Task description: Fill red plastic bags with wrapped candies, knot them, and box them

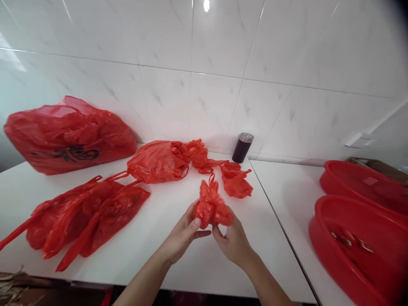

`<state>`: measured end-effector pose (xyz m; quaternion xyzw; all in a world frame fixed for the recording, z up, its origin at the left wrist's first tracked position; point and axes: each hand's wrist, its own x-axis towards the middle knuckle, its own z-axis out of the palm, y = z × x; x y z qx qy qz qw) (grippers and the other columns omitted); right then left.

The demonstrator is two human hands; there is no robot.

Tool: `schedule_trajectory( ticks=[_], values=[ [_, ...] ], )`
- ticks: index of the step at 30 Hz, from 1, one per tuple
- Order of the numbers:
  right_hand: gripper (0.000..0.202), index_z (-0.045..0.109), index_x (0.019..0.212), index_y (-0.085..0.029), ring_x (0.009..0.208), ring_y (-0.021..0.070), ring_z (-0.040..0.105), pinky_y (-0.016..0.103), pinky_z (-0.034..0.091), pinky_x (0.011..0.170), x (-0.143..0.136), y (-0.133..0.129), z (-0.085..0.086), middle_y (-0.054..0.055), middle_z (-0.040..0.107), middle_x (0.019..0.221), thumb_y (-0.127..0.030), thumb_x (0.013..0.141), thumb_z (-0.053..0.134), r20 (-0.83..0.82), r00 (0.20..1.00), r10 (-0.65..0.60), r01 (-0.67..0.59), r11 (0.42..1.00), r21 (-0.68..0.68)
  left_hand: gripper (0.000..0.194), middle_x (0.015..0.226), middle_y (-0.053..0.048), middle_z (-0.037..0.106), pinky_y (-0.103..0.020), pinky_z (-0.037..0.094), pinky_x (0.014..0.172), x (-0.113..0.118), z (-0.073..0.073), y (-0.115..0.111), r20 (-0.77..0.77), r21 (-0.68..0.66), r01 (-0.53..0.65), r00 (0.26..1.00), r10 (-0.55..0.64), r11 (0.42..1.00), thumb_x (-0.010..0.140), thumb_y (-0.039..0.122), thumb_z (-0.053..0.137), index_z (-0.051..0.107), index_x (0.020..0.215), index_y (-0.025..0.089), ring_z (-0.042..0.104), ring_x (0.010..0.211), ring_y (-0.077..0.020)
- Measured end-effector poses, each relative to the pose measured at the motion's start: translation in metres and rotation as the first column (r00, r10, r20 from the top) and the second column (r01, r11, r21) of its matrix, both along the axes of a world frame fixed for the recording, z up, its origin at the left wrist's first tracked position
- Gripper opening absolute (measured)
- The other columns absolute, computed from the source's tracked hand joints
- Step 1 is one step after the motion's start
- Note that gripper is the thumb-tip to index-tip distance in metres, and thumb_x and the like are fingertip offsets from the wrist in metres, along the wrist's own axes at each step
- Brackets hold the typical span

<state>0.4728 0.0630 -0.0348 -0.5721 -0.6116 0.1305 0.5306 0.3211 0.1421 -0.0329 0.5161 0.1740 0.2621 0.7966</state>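
Above the white table, my left hand (186,229) and my right hand (234,240) hold a crumpled red plastic bag (210,204) between them. My left fingers and thumb grip its left side, and my right hand grips its lower right side, partly hidden behind the plastic. What the bag contains, if anything, cannot be made out. Just beyond my right hand lies another small red plastic bag (236,180), loose on the table. A fuller red plastic bag (159,161) rests farther back to the left, its gathered end pointing right.
Several filled red bags (89,212) lie at the left. A large red bag with black print (73,136) leans by the tiled wall. A dark tumbler (242,148) stands at the back. Red plastic baskets (321,229) occupy the right, the nearer holding small items.
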Motion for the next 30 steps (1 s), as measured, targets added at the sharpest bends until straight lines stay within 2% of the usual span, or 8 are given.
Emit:
schedule_trajectory(
  ticks=[5, 10, 12, 15, 18, 21, 25, 30],
  values=[
    [0.015, 0.062, 0.088, -0.024, 0.075, 0.0177, 0.058, 0.031, 0.050, 0.066, 0.008, -0.014, -0.011, 0.002, 0.059, 0.085, -0.014, 0.079, 0.055, -0.038, 0.999, -0.005, 0.004, 1.000, -0.030, 0.031, 0.098, -0.009, 0.071, -0.032, 0.050, 0.080, -0.003, -0.003, 0.010, -0.118, -0.124, -0.172, 0.980, 0.158, 0.977, 0.078, 0.043, 0.071, 0.071, 0.096, 0.017, 0.066, 0.085, -0.0200],
    [0.008, 0.051, 0.074, -0.022, 0.064, 0.0152, 0.051, 0.029, 0.045, 0.055, 0.038, -0.025, -0.009, -0.001, 0.050, 0.075, -0.021, 0.078, 0.057, -0.286, 0.913, -0.292, 0.331, 0.938, 0.099, 0.031, 0.093, -0.003, 0.067, -0.035, 0.051, 0.087, -0.032, -0.009, 0.025, -0.168, -0.174, -0.464, 0.883, 0.438, 0.869, 0.070, 0.045, 0.077, 0.065, 0.082, 0.018, 0.066, 0.095, -0.0218],
    [0.007, 0.057, 0.078, -0.023, 0.072, 0.0170, 0.054, 0.030, 0.047, 0.057, 0.036, -0.029, -0.010, 0.002, 0.051, 0.084, -0.016, 0.078, 0.055, -0.146, 0.919, -0.366, 0.385, 0.913, 0.132, 0.037, 0.099, -0.006, 0.067, -0.039, 0.054, 0.081, -0.036, -0.002, 0.020, -0.227, -0.130, -0.408, 0.899, 0.374, 0.904, 0.077, 0.053, 0.068, 0.065, 0.093, 0.020, 0.066, 0.095, -0.0242],
    [0.020, 0.063, 0.081, -0.025, 0.078, 0.0184, 0.056, 0.031, 0.048, 0.060, 0.019, -0.030, -0.013, 0.004, 0.051, 0.091, -0.011, 0.080, 0.048, 0.052, 0.917, -0.395, 0.382, 0.909, 0.167, 0.051, 0.108, -0.010, 0.068, -0.040, 0.056, 0.071, -0.025, 0.011, 0.001, -0.265, -0.063, -0.129, 0.958, 0.108, 0.990, 0.083, 0.063, 0.052, 0.061, 0.114, 0.023, 0.067, 0.091, -0.0264],
    [0.023, 0.063, 0.082, -0.026, 0.077, 0.0171, 0.057, 0.031, 0.049, 0.061, 0.006, -0.030, -0.015, 0.003, 0.052, 0.089, -0.011, 0.083, 0.046, 0.116, 0.925, -0.363, 0.337, 0.921, 0.195, 0.044, 0.107, -0.010, 0.070, -0.033, 0.055, 0.068, -0.012, 0.014, -0.011, -0.264, 0.008, 0.019, 0.964, -0.016, 1.000, 0.081, 0.053, 0.063, 0.065, 0.111, 0.022, 0.068, 0.086, -0.0231],
    [0.019, 0.060, 0.083, -0.024, 0.077, 0.0166, 0.057, 0.031, 0.049, 0.065, 0.014, -0.033, -0.017, 0.003, 0.052, 0.086, -0.010, 0.084, 0.047, 0.128, 0.909, -0.396, 0.361, 0.903, 0.233, 0.032, 0.097, -0.008, 0.073, -0.028, 0.053, 0.066, -0.015, 0.005, -0.005, -0.245, -0.015, -0.135, 0.961, 0.127, 0.991, 0.076, 0.043, 0.071, 0.071, 0.096, 0.018, 0.067, 0.079, -0.0198],
    [0.016, 0.058, 0.079, -0.023, 0.080, 0.0171, 0.055, 0.031, 0.049, 0.068, 0.037, -0.042, -0.023, 0.002, 0.052, 0.085, -0.010, 0.082, 0.049, 0.022, 0.856, -0.517, 0.503, 0.843, 0.191, 0.024, 0.087, -0.004, 0.073, -0.028, 0.053, 0.069, -0.039, -0.010, 0.018, -0.133, -0.145, -0.410, 0.910, 0.393, 0.901, 0.072, 0.037, 0.076, 0.071, 0.088, 0.020, 0.066, 0.075, -0.0165],
    [0.019, 0.061, 0.082, -0.024, 0.095, 0.0212, 0.057, 0.039, 0.050, 0.080, 0.037, -0.049, -0.010, 0.006, 0.054, 0.095, -0.012, 0.085, 0.047, 0.101, 0.874, -0.475, 0.462, 0.878, 0.124, 0.024, 0.097, -0.005, 0.073, -0.029, 0.053, 0.076, -0.048, -0.011, 0.022, -0.093, -0.133, -0.468, 0.883, 0.459, 0.874, 0.072, 0.035, 0.076, 0.072, 0.090, 0.020, 0.066, 0.084, -0.0172]
  ],
)
